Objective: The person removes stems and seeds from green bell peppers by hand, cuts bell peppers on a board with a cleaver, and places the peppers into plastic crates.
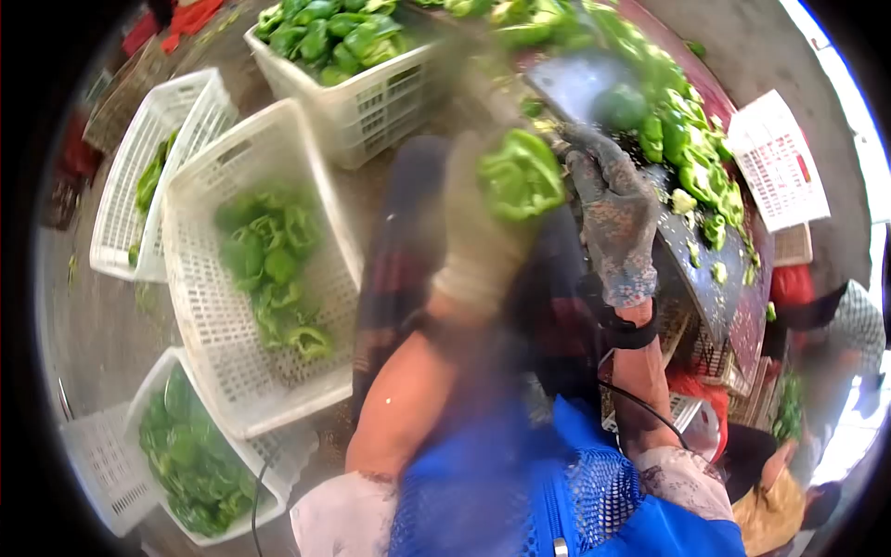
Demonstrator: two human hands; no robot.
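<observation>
Left hand (pixel 475 218), pepper (pixel 525 176) at inner side

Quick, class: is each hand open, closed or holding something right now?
Left hand: closed on a green pepper.
Right hand: partly curled; whether it holds anything cannot be told.

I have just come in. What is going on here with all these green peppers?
A person in gloves is handling peppers. The left hand, blurred, holds a green bell pepper. The right hand is by the worktop; whether it grips anything is unclear. More peppers lie on the worktop, and others sit in a white crate at the person's left.
</observation>
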